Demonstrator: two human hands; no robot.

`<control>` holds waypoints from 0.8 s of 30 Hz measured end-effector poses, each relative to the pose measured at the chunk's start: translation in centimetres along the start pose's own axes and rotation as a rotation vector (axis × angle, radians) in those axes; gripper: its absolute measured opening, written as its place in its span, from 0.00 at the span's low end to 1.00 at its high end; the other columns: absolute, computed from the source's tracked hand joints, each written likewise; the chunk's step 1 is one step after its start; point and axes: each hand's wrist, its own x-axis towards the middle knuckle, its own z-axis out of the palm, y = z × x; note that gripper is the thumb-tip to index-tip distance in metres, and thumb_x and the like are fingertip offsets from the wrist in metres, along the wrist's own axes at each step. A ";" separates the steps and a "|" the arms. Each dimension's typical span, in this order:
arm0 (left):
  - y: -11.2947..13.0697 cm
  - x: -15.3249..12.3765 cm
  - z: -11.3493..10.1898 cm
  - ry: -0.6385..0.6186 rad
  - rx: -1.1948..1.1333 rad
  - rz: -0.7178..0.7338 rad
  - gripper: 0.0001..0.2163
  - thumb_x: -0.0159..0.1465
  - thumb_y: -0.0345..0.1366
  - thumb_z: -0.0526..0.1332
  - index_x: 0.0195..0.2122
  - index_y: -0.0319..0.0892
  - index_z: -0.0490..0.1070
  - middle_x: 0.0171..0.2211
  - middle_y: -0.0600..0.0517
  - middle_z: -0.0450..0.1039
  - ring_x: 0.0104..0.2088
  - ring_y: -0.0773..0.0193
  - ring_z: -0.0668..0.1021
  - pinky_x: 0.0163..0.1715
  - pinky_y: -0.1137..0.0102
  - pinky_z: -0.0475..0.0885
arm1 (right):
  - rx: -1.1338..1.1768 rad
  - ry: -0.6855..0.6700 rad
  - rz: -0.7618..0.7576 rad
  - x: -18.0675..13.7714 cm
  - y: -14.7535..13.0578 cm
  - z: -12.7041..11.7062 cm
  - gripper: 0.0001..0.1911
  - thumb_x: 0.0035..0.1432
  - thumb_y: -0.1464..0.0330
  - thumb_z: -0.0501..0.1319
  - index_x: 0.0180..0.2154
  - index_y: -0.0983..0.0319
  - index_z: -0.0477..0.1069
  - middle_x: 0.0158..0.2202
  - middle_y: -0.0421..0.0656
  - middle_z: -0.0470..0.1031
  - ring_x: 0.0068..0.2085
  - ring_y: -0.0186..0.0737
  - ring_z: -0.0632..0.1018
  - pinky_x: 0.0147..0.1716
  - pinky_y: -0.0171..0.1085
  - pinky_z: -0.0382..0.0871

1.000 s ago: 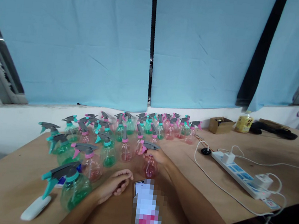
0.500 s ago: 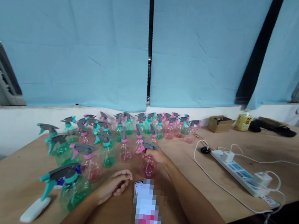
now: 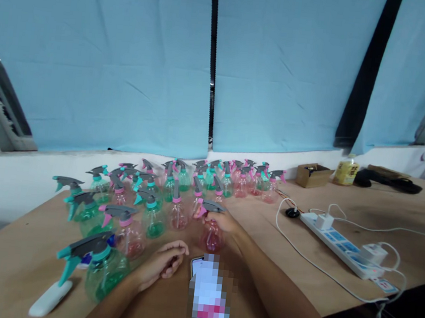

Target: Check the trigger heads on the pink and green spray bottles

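A pink spray bottle point(image 3: 212, 237) with a grey and pink trigger head stands upright in front of me. My right hand point(image 3: 221, 220) is wrapped round its neck, just under the head, with fingers by the trigger. My left hand point(image 3: 168, 259) rests on its side on the table, loosely curled, fingers partly apart and holding nothing. Left of it are a pink spray bottle point(image 3: 130, 239) and a green spray bottle point(image 3: 107, 274) with a teal trigger. A phone point(image 3: 197, 266), mostly blurred out, lies between my forearms.
Several more green and pink spray bottles point(image 3: 153, 221) fill the table towards the wall. A white oblong device point(image 3: 49, 299) lies at front left. At right are a power strip point(image 3: 342, 246) with chargers and cables, a small cardboard box point(image 3: 312, 176) and a yellow-labelled bottle point(image 3: 346, 172).
Almost nothing differs. My right hand stays on the pink spray bottle, and my left hand rests in the same place.
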 end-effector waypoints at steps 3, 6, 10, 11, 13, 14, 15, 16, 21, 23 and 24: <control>0.1 0.0 0.0 0.000 -0.002 -0.003 0.11 0.62 0.45 0.60 0.36 0.42 0.67 0.20 0.61 0.56 0.16 0.75 0.55 0.16 0.77 0.43 | -0.022 -0.008 -0.008 0.1 0.2 -0.1 0.05 0.41 0.72 0.58 0.24 0.62 0.73 0.22 0.38 0.72 0.22 0.31 0.66 0.23 0.31 0.58; 0.3 -0.1 0.1 0.004 -0.001 -0.021 0.11 0.61 0.45 0.61 0.36 0.42 0.68 0.19 0.61 0.56 0.16 0.75 0.55 0.16 0.77 0.43 | 0.011 0.022 0.005 0.1 0.2 0.1 0.05 0.40 0.72 0.59 0.24 0.62 0.73 0.21 0.38 0.71 0.23 0.33 0.68 0.23 0.31 0.59; 0.4 -0.1 0.1 0.000 -0.001 -0.022 0.12 0.61 0.45 0.61 0.36 0.42 0.68 0.20 0.61 0.57 0.16 0.76 0.55 0.16 0.77 0.43 | 0.037 0.055 0.015 0.1 0.3 0.3 0.05 0.38 0.73 0.59 0.23 0.61 0.73 0.21 0.37 0.71 0.23 0.32 0.68 0.23 0.31 0.59; 0.4 -0.1 0.1 -0.001 -0.002 -0.021 0.11 0.61 0.45 0.61 0.36 0.42 0.68 0.20 0.61 0.57 0.16 0.76 0.55 0.16 0.77 0.43 | 0.028 0.077 0.022 0.1 0.3 0.3 0.04 0.38 0.72 0.60 0.23 0.61 0.72 0.20 0.37 0.70 0.22 0.32 0.67 0.22 0.31 0.59; 0.4 0.0 0.1 -0.001 -0.004 -0.020 0.11 0.60 0.45 0.61 0.36 0.42 0.68 0.20 0.61 0.57 0.16 0.76 0.55 0.16 0.77 0.43 | 0.009 0.103 0.040 0.1 0.4 0.2 0.04 0.37 0.72 0.60 0.22 0.61 0.72 0.20 0.37 0.70 0.22 0.32 0.67 0.21 0.31 0.59; 0.3 0.0 0.1 -0.001 -0.004 -0.021 0.11 0.61 0.44 0.61 0.36 0.42 0.68 0.20 0.61 0.57 0.16 0.76 0.55 0.16 0.77 0.43 | 0.003 0.105 0.047 0.1 0.3 0.2 0.04 0.37 0.72 0.60 0.23 0.61 0.72 0.20 0.37 0.70 0.22 0.32 0.67 0.22 0.31 0.59; 0.3 0.0 0.1 0.001 -0.003 -0.020 0.11 0.61 0.44 0.61 0.36 0.42 0.68 0.20 0.61 0.57 0.16 0.75 0.55 0.16 0.77 0.43 | 0.003 0.104 0.050 0.1 0.3 0.2 0.05 0.37 0.72 0.60 0.23 0.61 0.72 0.20 0.37 0.71 0.22 0.32 0.68 0.22 0.31 0.59; 0.3 0.0 0.1 0.001 -0.002 -0.019 0.11 0.61 0.44 0.61 0.36 0.42 0.68 0.20 0.61 0.57 0.16 0.75 0.55 0.16 0.77 0.43 | 0.008 0.100 0.048 0.1 0.2 0.3 0.05 0.38 0.72 0.60 0.23 0.61 0.72 0.21 0.38 0.71 0.23 0.33 0.68 0.22 0.31 0.60; 0.4 -0.1 0.3 0.003 0.002 -0.014 0.12 0.60 0.46 0.61 0.36 0.43 0.68 0.20 0.61 0.57 0.16 0.76 0.55 0.16 0.77 0.43 | 0.006 0.088 0.003 0.3 0.2 0.6 0.04 0.39 0.72 0.59 0.23 0.61 0.72 0.22 0.38 0.71 0.23 0.33 0.69 0.23 0.31 0.61; 0.6 -0.1 0.4 0.012 0.002 -0.021 0.12 0.60 0.46 0.62 0.35 0.42 0.68 0.20 0.61 0.58 0.16 0.76 0.55 0.16 0.78 0.43 | -0.021 0.157 0.003 0.3 0.4 0.6 0.03 0.39 0.72 0.60 0.22 0.61 0.70 0.20 0.36 0.69 0.22 0.32 0.67 0.22 0.31 0.59; 0.6 -0.1 0.4 0.018 0.001 -0.022 0.12 0.60 0.46 0.62 0.35 0.42 0.68 0.20 0.61 0.58 0.16 0.76 0.55 0.15 0.78 0.43 | -0.029 0.196 0.009 0.3 0.5 0.6 0.02 0.39 0.72 0.60 0.22 0.61 0.70 0.19 0.35 0.68 0.21 0.31 0.66 0.21 0.30 0.59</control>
